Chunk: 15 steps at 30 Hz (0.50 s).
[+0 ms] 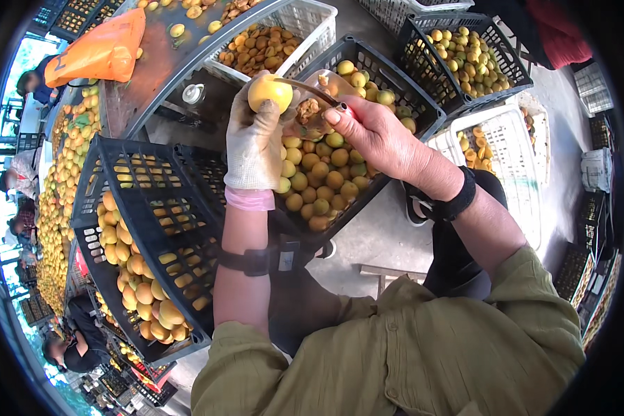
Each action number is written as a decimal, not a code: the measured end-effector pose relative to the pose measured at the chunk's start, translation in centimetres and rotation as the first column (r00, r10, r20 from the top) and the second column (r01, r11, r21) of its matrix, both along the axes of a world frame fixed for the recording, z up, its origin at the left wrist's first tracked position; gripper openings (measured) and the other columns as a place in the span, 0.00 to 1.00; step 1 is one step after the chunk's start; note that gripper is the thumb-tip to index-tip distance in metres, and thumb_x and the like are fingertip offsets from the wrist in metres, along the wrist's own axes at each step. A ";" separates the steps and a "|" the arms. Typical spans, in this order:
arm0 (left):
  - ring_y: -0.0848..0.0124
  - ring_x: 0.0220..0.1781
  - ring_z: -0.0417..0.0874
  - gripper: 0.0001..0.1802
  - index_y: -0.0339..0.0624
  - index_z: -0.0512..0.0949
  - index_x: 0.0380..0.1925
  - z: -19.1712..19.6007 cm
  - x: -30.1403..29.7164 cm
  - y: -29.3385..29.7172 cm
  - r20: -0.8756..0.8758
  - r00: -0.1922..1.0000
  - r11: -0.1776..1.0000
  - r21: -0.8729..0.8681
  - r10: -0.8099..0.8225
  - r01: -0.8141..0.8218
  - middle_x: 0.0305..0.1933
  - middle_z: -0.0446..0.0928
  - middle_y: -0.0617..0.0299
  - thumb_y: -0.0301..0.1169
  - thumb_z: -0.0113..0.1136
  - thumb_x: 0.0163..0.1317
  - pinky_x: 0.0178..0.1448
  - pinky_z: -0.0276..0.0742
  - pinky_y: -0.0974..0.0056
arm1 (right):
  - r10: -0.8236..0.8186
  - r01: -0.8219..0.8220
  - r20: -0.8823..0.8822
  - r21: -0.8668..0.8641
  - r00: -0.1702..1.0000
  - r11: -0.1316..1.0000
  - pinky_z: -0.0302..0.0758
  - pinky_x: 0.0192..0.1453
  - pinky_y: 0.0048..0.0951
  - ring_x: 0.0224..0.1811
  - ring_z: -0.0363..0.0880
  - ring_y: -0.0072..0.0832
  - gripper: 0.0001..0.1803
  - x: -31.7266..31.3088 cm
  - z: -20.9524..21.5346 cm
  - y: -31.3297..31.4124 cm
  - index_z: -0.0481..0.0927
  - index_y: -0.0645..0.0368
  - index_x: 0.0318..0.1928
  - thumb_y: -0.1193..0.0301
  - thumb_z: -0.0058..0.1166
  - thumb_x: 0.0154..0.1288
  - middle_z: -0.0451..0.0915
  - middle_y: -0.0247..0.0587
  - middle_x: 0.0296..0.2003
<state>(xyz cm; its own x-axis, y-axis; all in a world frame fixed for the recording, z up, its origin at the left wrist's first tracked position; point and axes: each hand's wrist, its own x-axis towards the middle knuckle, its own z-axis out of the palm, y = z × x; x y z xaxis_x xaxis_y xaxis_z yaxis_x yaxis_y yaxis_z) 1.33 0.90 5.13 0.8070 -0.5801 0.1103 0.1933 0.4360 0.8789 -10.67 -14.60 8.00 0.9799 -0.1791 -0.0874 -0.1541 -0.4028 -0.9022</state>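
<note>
Gloved left hand (254, 135) fully closed around the yellow fruit (270, 91), above the far edge of the black crate (423, 111); right hand (371, 132) pinch-closed on the thin tool (312, 90), probably a pitting blade: keep strokes short, thumb clear.

Left hand (254, 142) in a worn, off-white knit glove, pink cuff at the wrist; right hand (367, 132) bare. Black strap around each forearm, the left one with a small dark buckle or device. Olive-green sleeves pushed up to the elbows, dark trousers below.
</note>
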 end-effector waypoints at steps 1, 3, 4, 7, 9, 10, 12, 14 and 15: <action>0.66 0.55 0.76 0.30 0.43 0.69 0.57 0.3 -0.1 0.0 0.014 1.000 0.999 0.034 0.010 -0.011 0.56 0.73 0.61 0.44 0.66 0.58 0.59 0.68 0.57 | -0.003 0.002 -0.020 -0.029 1.000 1.000 0.75 0.47 0.35 0.41 0.81 0.39 0.35 0.0 0.0 0.0 0.77 0.62 0.46 0.39 0.36 0.69 0.80 0.47 0.35; 0.66 0.55 0.76 0.30 0.42 0.69 0.57 0.6 -0.4 0.0 0.009 1.000 1.000 0.029 0.007 -0.007 0.55 0.73 0.61 0.44 0.66 0.58 0.59 0.68 0.57 | -0.007 0.006 -0.019 -0.038 1.000 0.999 0.76 0.46 0.37 0.40 0.81 0.41 0.34 0.0 0.0 0.0 0.77 0.61 0.44 0.40 0.37 0.69 0.80 0.49 0.33; 0.66 0.55 0.76 0.30 0.42 0.69 0.57 0.6 -0.4 0.0 0.007 1.000 1.000 0.027 0.006 -0.006 0.55 0.73 0.61 0.44 0.66 0.58 0.59 0.68 0.57 | -0.007 0.006 -0.019 -0.042 1.000 0.999 0.76 0.45 0.38 0.39 0.81 0.42 0.33 0.0 0.0 0.1 0.77 0.61 0.43 0.41 0.38 0.69 0.80 0.49 0.32; 0.65 0.56 0.75 0.31 0.42 0.69 0.57 0.3 0.2 0.4 0.128 0.991 0.993 0.114 0.027 -0.042 0.55 0.73 0.61 0.44 0.65 0.58 0.59 0.69 0.58 | -0.065 0.069 0.036 -0.126 0.997 0.990 0.76 0.42 0.41 0.36 0.81 0.46 0.30 0.4 -1.1 0.3 0.77 0.62 0.40 0.44 0.41 0.70 0.80 0.51 0.28; 0.65 0.56 0.75 0.31 0.42 0.68 0.57 0.6 -0.4 0.2 0.109 0.994 0.993 0.111 0.029 -0.041 0.55 0.73 0.60 0.45 0.64 0.59 0.60 0.69 0.58 | -0.097 0.101 0.037 -0.148 0.995 0.984 0.76 0.41 0.42 0.35 0.81 0.49 0.29 0.5 -1.4 0.8 0.76 0.63 0.38 0.46 0.43 0.69 0.80 0.52 0.26; 0.64 0.56 0.75 0.32 0.42 0.67 0.58 0.8 -0.7 0.1 0.100 0.995 0.993 0.110 0.030 -0.041 0.55 0.73 0.60 0.46 0.64 0.59 0.60 0.70 0.58 | -0.113 0.118 0.038 -0.160 0.993 0.980 0.77 0.40 0.43 0.34 0.81 0.50 0.28 0.5 -1.6 1.1 0.75 0.63 0.37 0.46 0.44 0.69 0.80 0.52 0.25; 0.63 0.56 0.75 0.32 0.42 0.67 0.58 -0.2 -1.5 -0.5 -0.069 0.997 0.998 -0.061 -0.024 0.020 0.55 0.73 0.59 0.47 0.63 0.59 0.61 0.70 0.56 | -0.092 0.097 0.053 -0.112 0.994 0.989 0.77 0.38 0.43 0.33 0.81 0.50 0.28 0.8 -2.2 2.0 0.75 0.64 0.37 0.47 0.45 0.69 0.79 0.52 0.25; 0.60 0.56 0.75 0.32 0.43 0.66 0.58 -0.8 -2.1 -0.8 -0.193 0.977 0.988 -0.146 -0.087 0.060 0.54 0.73 0.55 0.49 0.61 0.60 0.63 0.70 0.53 | -0.075 0.079 0.047 -0.100 0.996 0.992 0.77 0.37 0.42 0.32 0.81 0.51 0.27 0.9 -2.1 2.1 0.74 0.64 0.36 0.48 0.46 0.69 0.79 0.53 0.24; 0.59 0.56 0.75 0.33 0.43 0.66 0.58 -0.6 -1.9 -0.5 -0.147 0.985 0.994 -0.067 -0.095 0.085 0.54 0.73 0.54 0.50 0.60 0.60 0.63 0.70 0.53 | -0.071 0.074 0.027 -0.109 0.997 0.991 0.77 0.37 0.42 0.32 0.81 0.51 0.27 0.9 -1.8 2.0 0.74 0.64 0.36 0.48 0.46 0.69 0.79 0.53 0.24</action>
<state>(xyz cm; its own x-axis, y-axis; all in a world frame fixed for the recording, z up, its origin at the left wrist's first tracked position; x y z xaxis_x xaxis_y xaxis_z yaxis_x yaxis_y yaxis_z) -0.52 0.38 4.57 0.7618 -0.6472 0.0284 0.3620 0.4617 0.8098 -9.76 -12.58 6.19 0.9656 -0.2568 -0.0405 -0.1659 -0.4884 -0.8567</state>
